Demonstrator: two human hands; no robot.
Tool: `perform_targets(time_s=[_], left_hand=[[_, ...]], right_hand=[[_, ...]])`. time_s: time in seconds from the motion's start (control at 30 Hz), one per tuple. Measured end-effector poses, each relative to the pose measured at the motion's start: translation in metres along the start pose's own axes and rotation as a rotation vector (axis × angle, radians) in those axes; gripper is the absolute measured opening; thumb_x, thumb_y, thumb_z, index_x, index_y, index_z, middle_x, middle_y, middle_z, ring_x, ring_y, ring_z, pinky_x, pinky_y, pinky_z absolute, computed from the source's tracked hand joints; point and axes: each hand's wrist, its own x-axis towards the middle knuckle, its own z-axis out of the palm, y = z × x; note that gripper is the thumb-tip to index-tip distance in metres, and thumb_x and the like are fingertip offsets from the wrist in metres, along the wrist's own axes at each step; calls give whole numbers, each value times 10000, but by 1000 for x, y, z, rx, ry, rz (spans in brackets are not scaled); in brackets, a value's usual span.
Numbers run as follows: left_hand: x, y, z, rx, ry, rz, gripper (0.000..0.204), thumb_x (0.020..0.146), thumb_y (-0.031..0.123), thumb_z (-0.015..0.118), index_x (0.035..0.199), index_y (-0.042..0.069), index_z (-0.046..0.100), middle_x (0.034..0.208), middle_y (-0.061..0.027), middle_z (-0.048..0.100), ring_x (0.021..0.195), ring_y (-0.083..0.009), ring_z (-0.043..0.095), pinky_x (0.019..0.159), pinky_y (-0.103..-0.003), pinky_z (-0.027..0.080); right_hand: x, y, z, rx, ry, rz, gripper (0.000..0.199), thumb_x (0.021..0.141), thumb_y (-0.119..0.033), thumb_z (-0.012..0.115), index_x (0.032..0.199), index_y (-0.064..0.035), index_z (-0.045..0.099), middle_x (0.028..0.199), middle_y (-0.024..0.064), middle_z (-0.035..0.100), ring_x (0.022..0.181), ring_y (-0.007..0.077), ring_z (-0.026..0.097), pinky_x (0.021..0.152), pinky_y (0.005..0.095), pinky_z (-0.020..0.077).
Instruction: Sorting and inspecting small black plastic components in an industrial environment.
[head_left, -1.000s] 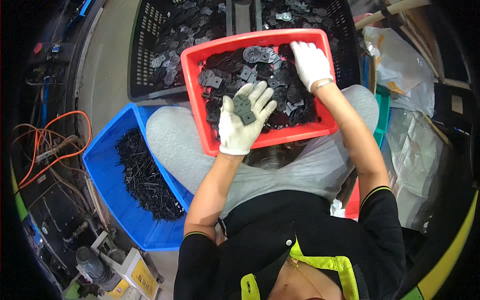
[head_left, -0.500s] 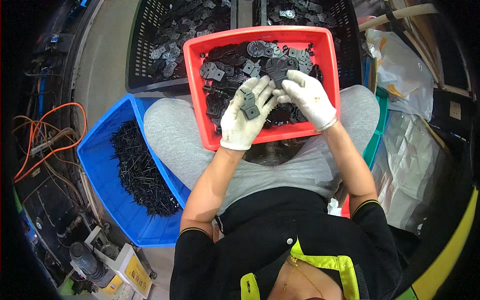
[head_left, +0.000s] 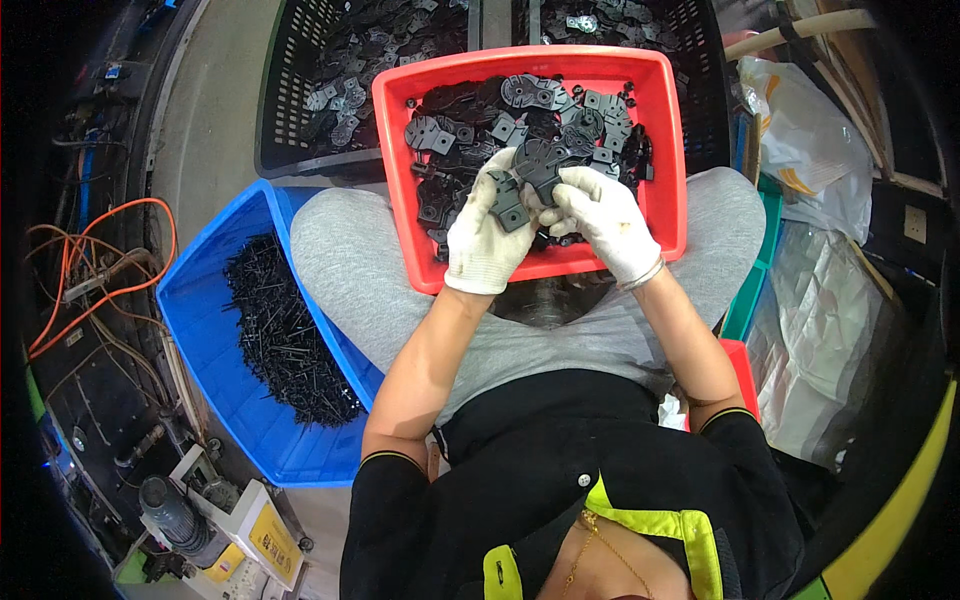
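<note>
A red plastic bin (head_left: 530,62), filled with dark moulded plastic parts, rests on my lap. Both hands wear white knit gloves and are over its near half. In my left hand (head_left: 487,240) lies a dark grey flat part (head_left: 509,203) with a square end and a small hole, held against the palm by the curled fingers. My right hand (head_left: 607,222) pinches a second dark part (head_left: 540,163) with a rounded disc end. The two parts are close together; whether they touch I cannot tell.
At my left stands a blue bin (head_left: 225,420) of thin black pieces. Black perforated crates (head_left: 290,125) with more flat parts sit beyond the red bin. Orange cable (head_left: 165,240) and a small motor (head_left: 175,510) are far left; plastic sheeting (head_left: 815,320) lies right.
My right hand has brought its disc-ended part nearer to the left hand and lower. The left fingers have curled more around their part.
</note>
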Motion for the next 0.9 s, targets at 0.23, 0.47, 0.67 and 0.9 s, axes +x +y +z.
perform_targets(time_s=[0.23, 0.47, 0.67, 0.9], left_hand=[[-4, -2, 9, 78, 32, 76, 407, 856, 75, 621, 1242, 65, 494, 1217, -139, 544, 1112, -279, 544, 912, -411, 489], [-2, -1, 8, -87, 49, 22, 383, 858, -17, 570, 1224, 67, 495, 1261, -188, 512, 1182, -371, 510, 948, -556, 476], [-3, 1, 5, -126, 97, 52, 343, 898, 34, 520, 1237, 69, 480, 1299, -182, 482, 1187, -379, 498, 957, -574, 453], [-2, 2, 5, -134, 102, 67, 385, 940, 112, 477, 1313, 78, 388, 1327, -183, 454, 1203, -406, 473, 958, -600, 428]], right_hand=[[-5, -4, 11, -630, 133, -78, 156, 892, -146, 587, 948, -6, 628, 723, 48, 647, 617, 89, 566, 588, 240, 469], [98, -18, -24, -1380, 351, -816, 352, 798, -161, 661, 1117, -74, 539, 972, 131, 563, 904, 294, 578, 763, 405, 489], [103, -14, -30, -1468, 289, -732, 281, 844, -184, 631, 1084, -54, 563, 916, 103, 588, 788, 269, 604, 715, 366, 510], [44, -12, -18, 76, 122, -17, 178, 952, -179, 523, 1020, -18, 553, 902, 69, 625, 698, 78, 545, 607, 215, 480]])
